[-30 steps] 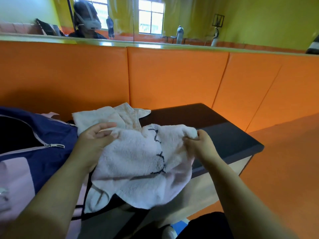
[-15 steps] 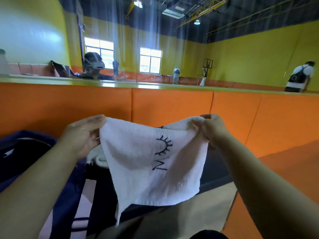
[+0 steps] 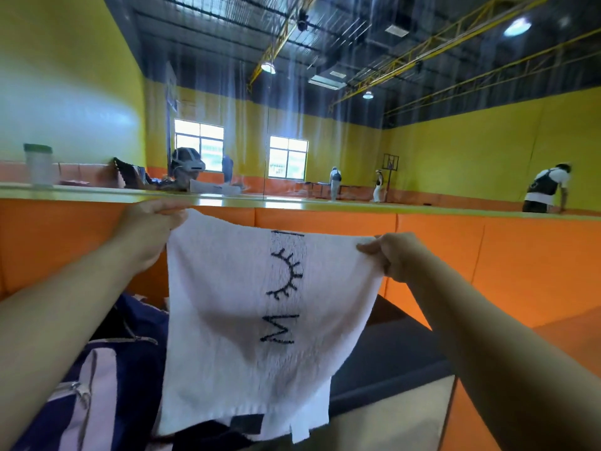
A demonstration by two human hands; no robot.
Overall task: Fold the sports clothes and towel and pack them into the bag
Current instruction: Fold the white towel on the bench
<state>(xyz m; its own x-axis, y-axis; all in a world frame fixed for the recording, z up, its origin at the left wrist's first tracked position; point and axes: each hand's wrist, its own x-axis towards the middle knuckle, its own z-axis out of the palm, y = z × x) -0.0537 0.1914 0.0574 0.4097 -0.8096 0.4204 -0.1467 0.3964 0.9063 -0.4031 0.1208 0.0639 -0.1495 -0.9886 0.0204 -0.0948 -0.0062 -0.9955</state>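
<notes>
White towel point(image 3: 227, 304), its black stitching showing an M-like mark, is hanging spread between the left hand point(image 3: 148, 229) and right hand point(image 3: 395, 255), fingers pinching its top corners.

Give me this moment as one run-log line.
step: towel spread for folding | left hand: grip on top-left corner | right hand: grip on top-right corner | white towel: hanging flat | bag: lower left, unzipped

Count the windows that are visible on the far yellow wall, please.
2: the left window is above the left hand; the right window is near the centre. Others may be hidden.
</notes>
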